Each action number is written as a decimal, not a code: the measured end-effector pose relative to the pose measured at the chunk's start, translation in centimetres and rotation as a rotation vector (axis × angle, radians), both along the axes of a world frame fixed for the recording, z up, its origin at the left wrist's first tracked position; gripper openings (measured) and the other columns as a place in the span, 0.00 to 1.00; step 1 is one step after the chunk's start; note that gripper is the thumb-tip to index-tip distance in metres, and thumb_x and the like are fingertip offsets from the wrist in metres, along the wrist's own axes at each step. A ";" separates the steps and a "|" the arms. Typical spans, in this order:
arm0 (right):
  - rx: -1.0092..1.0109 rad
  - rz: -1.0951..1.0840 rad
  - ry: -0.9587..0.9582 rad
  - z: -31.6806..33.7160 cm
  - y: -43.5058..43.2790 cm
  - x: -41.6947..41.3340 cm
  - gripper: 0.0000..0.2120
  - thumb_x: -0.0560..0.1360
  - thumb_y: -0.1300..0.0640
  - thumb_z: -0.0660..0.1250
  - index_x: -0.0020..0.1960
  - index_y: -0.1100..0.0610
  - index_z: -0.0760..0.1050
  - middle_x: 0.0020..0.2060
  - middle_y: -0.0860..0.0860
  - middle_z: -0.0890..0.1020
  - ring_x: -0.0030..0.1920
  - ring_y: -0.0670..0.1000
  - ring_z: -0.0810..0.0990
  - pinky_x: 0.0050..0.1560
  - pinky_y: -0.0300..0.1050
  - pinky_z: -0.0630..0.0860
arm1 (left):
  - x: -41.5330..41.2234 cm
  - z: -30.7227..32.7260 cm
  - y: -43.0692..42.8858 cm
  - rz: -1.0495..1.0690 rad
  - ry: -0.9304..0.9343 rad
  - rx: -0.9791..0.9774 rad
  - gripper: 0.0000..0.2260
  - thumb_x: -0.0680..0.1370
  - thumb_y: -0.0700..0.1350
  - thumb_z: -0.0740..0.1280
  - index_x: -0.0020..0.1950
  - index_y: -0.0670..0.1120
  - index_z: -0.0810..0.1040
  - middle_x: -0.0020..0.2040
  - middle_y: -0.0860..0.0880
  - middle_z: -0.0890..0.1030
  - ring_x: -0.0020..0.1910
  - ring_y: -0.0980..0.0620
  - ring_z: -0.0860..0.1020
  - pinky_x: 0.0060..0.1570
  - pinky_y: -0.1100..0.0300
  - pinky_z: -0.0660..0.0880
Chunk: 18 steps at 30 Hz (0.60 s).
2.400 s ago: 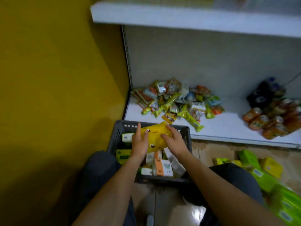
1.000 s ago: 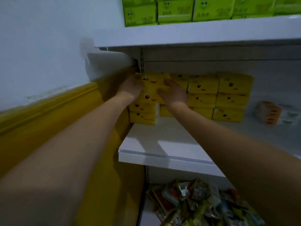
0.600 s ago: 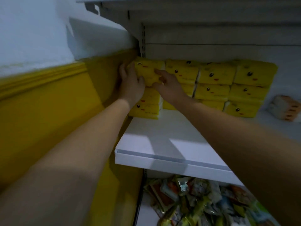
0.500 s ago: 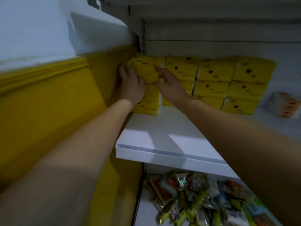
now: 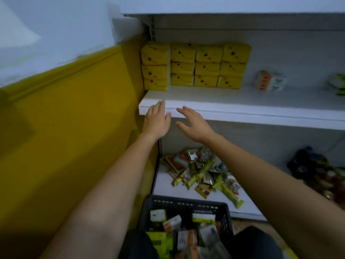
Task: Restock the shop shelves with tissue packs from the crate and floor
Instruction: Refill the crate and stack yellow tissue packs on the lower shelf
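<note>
Head view. My left hand (image 5: pixel 156 121) is flat, fingers straight and together, holding nothing. Its fingertips overlap the front edge of the middle shelf (image 5: pixel 252 114) near the shelf's left corner; I cannot tell whether they touch it. My right hand (image 5: pixel 195 123) is just beside it at the same edge, fingers spread and relaxed, holding nothing.

The yellow tissue packs (image 5: pixel 194 66) stand at the back left of this shelf, against the yellow wall (image 5: pixel 74 131). There are twelve, in four columns of three, with the left column set slightly forward. Bare shelf runs from the stacks to the front edge, and to their right as far as the orange-and-white packs (image 5: pixel 268 83), whose count is unclear. A gap lies between the top row and the upper shelf (image 5: pixel 224 5).

One heap of snack sachets (image 5: pixel 201 171) lies on the bottom shelf (image 5: pixel 164 187), with bottles (image 5: pixel 317 174) to the right. One black crate (image 5: pixel 184 202) sits between my arms in front of that shelf, with several blurred packs inside.
</note>
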State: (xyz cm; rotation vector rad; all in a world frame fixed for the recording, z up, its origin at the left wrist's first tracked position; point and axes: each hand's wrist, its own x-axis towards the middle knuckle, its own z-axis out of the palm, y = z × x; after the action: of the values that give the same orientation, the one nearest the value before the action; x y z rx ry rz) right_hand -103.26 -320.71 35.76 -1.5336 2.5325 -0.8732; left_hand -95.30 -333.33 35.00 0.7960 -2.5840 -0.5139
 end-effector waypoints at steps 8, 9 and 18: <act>0.192 -0.056 -0.085 -10.9 12.5 7.7 0.26 0.79 0.49 0.58 0.74 0.53 0.57 0.74 0.53 0.59 0.74 0.52 0.57 0.72 0.45 0.55 | 8.5 -11.9 10.6 -0.065 -0.190 0.116 0.24 0.83 0.51 0.48 0.77 0.43 0.50 0.77 0.46 0.53 0.76 0.45 0.51 0.74 0.53 0.48; 0.227 -0.062 -0.116 -12.5 13.8 8.1 0.26 0.79 0.49 0.58 0.75 0.52 0.57 0.75 0.52 0.59 0.74 0.52 0.56 0.72 0.46 0.56 | 9.2 -13.6 11.6 -0.074 -0.228 0.136 0.24 0.83 0.51 0.47 0.77 0.43 0.49 0.77 0.46 0.53 0.76 0.46 0.51 0.74 0.54 0.48; 0.378 -0.227 -0.541 -27.1 21.4 9.9 0.25 0.80 0.49 0.56 0.75 0.52 0.56 0.74 0.55 0.58 0.74 0.55 0.56 0.72 0.50 0.58 | 11.7 -26.2 17.9 -0.118 -0.457 0.483 0.24 0.83 0.51 0.48 0.77 0.44 0.49 0.77 0.45 0.54 0.75 0.45 0.52 0.73 0.53 0.50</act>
State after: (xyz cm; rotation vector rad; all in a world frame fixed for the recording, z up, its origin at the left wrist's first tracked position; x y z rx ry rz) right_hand -93.36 -299.28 8.68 -0.7826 2.3081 -0.6580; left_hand -83.63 -315.42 8.81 1.0135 -2.9777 -1.1386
